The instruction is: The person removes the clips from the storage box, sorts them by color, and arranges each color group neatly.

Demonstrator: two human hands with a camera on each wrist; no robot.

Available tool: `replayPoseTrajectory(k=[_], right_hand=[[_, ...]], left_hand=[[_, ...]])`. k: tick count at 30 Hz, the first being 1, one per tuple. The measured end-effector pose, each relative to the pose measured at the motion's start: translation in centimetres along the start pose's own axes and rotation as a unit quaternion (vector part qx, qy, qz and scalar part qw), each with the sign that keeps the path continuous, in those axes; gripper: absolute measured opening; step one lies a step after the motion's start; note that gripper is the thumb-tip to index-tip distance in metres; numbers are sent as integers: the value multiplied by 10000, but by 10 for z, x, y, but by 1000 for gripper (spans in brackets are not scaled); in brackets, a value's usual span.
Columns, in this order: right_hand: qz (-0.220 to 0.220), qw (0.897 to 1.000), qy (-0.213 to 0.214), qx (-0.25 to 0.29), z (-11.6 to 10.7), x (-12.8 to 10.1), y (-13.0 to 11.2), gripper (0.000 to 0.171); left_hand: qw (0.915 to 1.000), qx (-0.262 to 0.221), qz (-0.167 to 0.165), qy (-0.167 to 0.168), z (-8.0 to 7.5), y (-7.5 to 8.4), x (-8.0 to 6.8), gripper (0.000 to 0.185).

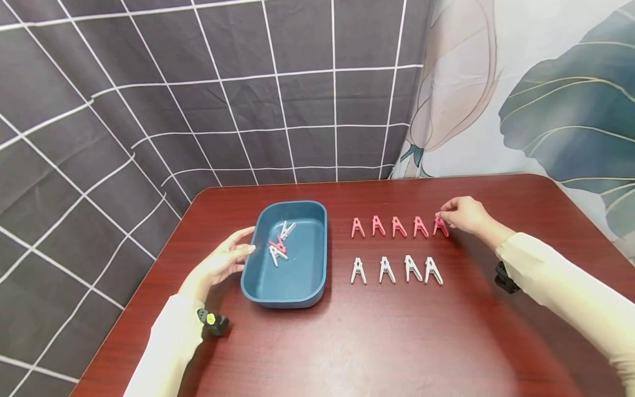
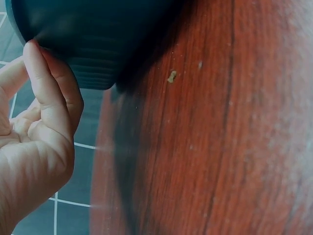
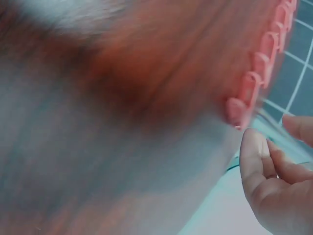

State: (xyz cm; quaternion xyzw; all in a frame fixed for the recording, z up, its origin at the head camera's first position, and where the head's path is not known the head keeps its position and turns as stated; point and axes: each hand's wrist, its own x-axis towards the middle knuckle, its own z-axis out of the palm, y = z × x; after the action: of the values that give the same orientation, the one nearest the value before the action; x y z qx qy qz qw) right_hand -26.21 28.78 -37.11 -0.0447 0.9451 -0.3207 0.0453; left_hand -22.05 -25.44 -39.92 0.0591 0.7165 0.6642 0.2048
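Note:
A blue tray sits left of centre on the red-brown table. Inside it lie a pink peg and two white pegs. My left hand rests straight fingers against the tray's left wall; in the left wrist view a finger touches that wall. Right of the tray lie a row of several pink pegs and, nearer me, a row of several white pegs. My right hand is at the rightmost pink peg. In the right wrist view its fingertips sit just short of that peg, holding nothing.
A dark cloth with a white grid hangs behind and left of the table. A leaf-print cloth hangs at the back right. The table's far edge lies close behind the pegs.

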Motion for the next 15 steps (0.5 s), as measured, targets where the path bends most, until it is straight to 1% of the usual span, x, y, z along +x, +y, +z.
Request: replayPoseTrajectory(k=[2,7,12,15], right_hand=[[-47,9999,104,-120,-2,-1,-8,35],[-204,9994,165,-211,-7,-5,-31,37],[-468,9977,129,-469,-11,-5,-60,37],[-613,9967,53,-528,-12,-6,-79,36]], left_hand=[[10000,20,-10,28,0,0,0,60],[10000,39,-16,-20,0,-1,0,61],[10000,2,5,-3,0,0,0,61],[10000,-4,-8,4,0,0,0,61]])
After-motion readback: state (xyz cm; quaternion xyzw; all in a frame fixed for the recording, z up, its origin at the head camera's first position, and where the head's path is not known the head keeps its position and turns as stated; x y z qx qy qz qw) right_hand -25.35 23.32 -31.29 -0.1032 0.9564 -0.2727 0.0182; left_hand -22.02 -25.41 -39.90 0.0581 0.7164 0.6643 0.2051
